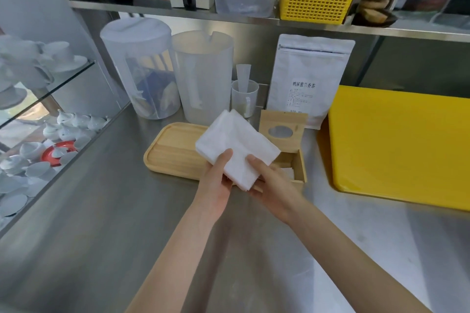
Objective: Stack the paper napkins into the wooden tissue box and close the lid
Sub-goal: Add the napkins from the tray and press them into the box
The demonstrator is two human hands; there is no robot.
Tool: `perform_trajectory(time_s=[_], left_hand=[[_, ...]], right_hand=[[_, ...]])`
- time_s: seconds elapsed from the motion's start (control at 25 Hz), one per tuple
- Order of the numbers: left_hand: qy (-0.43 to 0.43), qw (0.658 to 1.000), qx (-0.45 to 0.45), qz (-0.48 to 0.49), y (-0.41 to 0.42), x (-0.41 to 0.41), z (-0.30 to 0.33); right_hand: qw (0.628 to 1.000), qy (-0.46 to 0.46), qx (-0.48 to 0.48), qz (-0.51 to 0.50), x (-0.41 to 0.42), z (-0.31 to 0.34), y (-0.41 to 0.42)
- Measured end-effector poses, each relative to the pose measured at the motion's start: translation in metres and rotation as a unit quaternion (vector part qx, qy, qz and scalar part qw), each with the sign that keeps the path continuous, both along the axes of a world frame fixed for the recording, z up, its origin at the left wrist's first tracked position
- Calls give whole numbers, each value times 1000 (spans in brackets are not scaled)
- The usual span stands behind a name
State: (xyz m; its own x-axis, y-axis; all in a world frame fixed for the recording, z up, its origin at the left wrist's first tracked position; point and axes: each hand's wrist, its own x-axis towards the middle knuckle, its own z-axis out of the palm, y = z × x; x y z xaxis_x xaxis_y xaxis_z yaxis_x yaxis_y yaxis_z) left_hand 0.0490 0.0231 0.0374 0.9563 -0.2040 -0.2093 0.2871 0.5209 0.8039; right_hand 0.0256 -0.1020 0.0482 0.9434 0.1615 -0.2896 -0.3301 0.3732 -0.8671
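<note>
You have the napkins [237,146] pinched in both hands, held just above and left of the box [296,168], whose lid [282,128] stands open behind it. Your left hand [218,180] and right hand [272,185] each clamp the near corner, thumbs on top. The stack looks light, soft and floppy; support it underneath or the sheets may splay.

Matt white paper napkins [236,145], pale wooden tissue box [297,168], brushed steel counter [101,211]
</note>
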Motion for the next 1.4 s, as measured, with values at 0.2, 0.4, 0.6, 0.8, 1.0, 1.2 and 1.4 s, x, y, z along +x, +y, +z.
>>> perform_trajectory(time_s=[0.2,0.4,0.6,0.8,1.0,1.2,1.4], left_hand=[[-16,996,73,-38,2,-4,5],[-12,974,162,-155,11,-2,16],[-3,949,253,-186,0,-2,21],[7,954,258,-154,-10,-1,26],[-40,941,293,-164,-19,-8,28],[-43,939,291,-178,-17,-8,24],[21,955,244,-167,-15,-3,16]], right_hand=[[999,1,7,-49,-10,2,-15],[996,-10,-67,-61,-16,3,-35],[985,-30,-149,-80,-24,5,-40],[979,-49,-183,-77,-30,8,-45],[971,-59,-224,-52,-29,10,-43],[976,-46,-211,-25,-30,10,-50],[979,0,-200,-23,-25,2,-64]])
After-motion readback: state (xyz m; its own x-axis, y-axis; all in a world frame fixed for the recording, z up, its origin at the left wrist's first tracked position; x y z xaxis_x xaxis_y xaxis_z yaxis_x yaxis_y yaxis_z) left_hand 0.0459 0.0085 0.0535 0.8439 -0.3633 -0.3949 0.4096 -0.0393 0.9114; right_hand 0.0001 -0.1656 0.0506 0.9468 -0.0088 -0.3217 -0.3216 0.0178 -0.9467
